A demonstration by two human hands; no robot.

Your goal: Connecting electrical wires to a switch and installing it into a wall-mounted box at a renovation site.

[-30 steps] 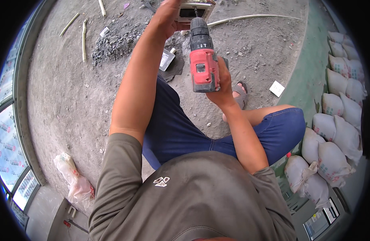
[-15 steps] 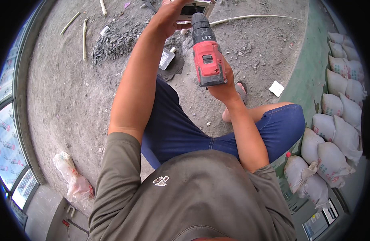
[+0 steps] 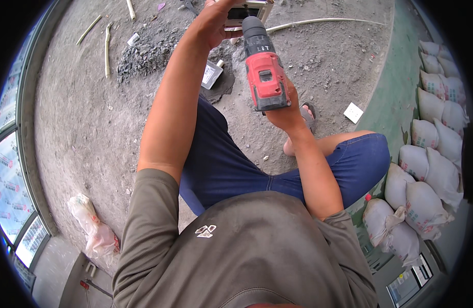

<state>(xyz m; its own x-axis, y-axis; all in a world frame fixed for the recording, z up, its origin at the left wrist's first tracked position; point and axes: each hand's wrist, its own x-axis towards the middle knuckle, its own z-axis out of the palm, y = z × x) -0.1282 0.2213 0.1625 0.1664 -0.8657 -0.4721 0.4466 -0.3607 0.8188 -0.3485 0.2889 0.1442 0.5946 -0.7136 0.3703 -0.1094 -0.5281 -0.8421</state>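
Note:
My right hand [image 3: 286,110] is wrapped round the handle of a red and black cordless drill [image 3: 267,77]. The drill's chuck points away from me, toward a white rectangular frame [image 3: 267,10] with a dark inside, at the top edge of the view. My left hand [image 3: 213,25] grips that frame by its left and lower sides. A thin bit reaches from the chuck to the frame; whether it touches is too small to tell. The top of the frame and some left fingers are cut off by the view's edge.
A trowel [image 3: 212,75] lies on a dark wet patch beyond my left knee, near a heap of grey mortar [image 3: 144,59]. Pale pipes [image 3: 107,51] and a white square plate [image 3: 353,113] lie on the rough floor. Filled sacks [image 3: 426,205] line the right wall; a plastic bag [image 3: 92,226] lies left.
The drill and both hands have shifted very slightly to the left. My grip on the drill and on the frame looks the same.

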